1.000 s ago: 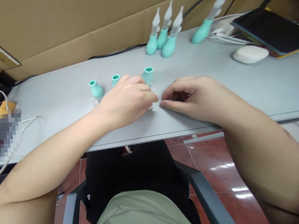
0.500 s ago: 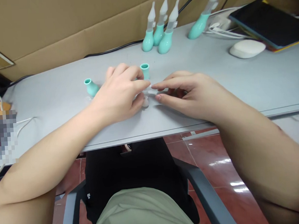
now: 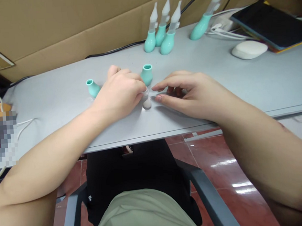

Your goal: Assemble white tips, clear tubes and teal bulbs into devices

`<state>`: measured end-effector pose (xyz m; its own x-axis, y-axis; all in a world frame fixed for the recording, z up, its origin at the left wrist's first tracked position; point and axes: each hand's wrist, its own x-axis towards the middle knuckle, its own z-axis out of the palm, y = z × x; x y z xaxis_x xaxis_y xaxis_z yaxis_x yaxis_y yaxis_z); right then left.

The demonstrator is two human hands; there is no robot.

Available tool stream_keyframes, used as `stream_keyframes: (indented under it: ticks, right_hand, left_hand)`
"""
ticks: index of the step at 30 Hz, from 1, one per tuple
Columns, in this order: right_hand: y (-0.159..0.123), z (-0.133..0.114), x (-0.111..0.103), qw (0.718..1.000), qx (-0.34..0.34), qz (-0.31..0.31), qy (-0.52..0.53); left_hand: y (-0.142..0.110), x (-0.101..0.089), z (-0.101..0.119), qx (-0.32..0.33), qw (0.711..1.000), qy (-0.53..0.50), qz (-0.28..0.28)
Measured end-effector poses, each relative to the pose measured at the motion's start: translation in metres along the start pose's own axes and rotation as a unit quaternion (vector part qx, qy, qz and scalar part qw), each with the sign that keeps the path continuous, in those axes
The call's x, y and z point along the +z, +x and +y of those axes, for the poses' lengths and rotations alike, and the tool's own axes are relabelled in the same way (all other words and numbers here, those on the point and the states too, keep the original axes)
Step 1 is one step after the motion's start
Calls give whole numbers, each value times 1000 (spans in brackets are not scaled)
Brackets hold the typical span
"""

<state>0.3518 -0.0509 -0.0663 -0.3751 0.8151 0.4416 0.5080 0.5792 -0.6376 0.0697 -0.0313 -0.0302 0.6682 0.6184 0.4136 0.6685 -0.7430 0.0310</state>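
Observation:
My left hand (image 3: 125, 90) is closed, thumb and fingertips pinched on a small clear plastic tube (image 3: 146, 93). A white rounded piece (image 3: 147, 103) shows at the tube's near end, low over the desk. Just to the right, my right hand (image 3: 184, 91) holds nothing, its thumb and forefinger apart and pointing at the tube. Behind the fingers stands a teal squeeze bulb (image 3: 147, 75) with its mouth up. Another teal bulb (image 3: 92, 88) sits left of my left hand, partly hidden by the wrist, with something clear beside it.
Several assembled teal nasal aspirators (image 3: 167, 43) with white tips stand along the back of the grey desk (image 3: 61, 88). At the right lie a white mouse-shaped object (image 3: 249, 49), a dark flat folder-like item (image 3: 271, 23) and white cables (image 3: 225, 32). A cardboard wall (image 3: 69, 25) rises behind.
My left fingers have drawn in to a pinch on the clear tube, uncovering more of the bulb behind and the white piece. My right hand has barely moved.

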Motion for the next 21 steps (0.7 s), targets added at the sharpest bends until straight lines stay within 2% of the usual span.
stream_keyframes:
  ticks: [4,8,11,15,18,21]
  right_hand:
    - [3,-9,-5,999,-27,39,-9]
    - [22,-23,-14,991,-92,98,-10]
    - [44,-36,-16,986,-136,92,-22]
    - [66,-56,-3,996,-57,69,15]
    - [73,-63,9,997,-29,50,46]
    - [81,-62,15,998,-23,28,59]
  left_hand:
    - [-3,-4,-8,-1,997,-39,63]
    - [-7,-5,-18,-16,988,-70,134]
    - [-6,4,-28,-11,978,-101,182]
    - [-2,12,-37,-25,966,-112,232]
    - [-3,4,-37,-35,961,-126,244]
    - [-7,-7,-36,-81,966,-96,227]
